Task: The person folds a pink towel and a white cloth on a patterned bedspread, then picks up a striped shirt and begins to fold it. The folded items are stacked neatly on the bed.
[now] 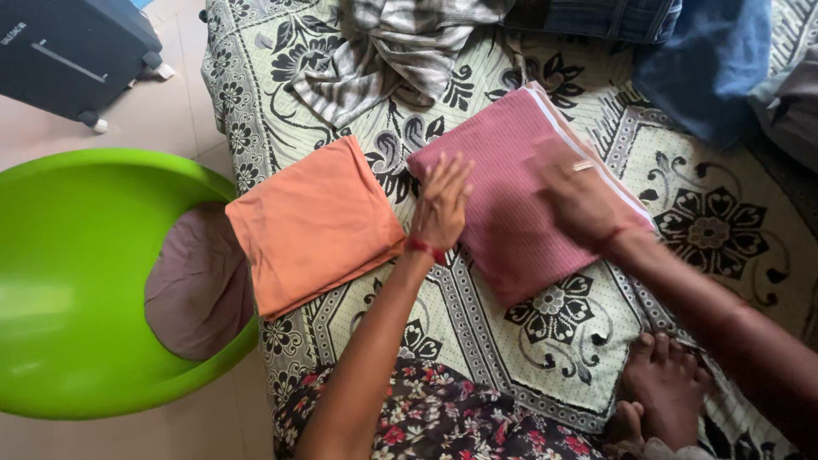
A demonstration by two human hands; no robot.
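Both hands lie flat with fingers spread, the left hand (440,203) and right hand (579,198) pressing the folded pink cloth (511,200) smooth mid-bed (511,341); a folded orange cloth (313,223) sits by the bed's left edge.

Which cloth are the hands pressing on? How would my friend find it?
Look at the patterned bed sheet with black flowers. In its middle lies the folded pink cloth, under the left hand and right hand. The folded orange cloth beside it is plain; the pink one has a white edge.
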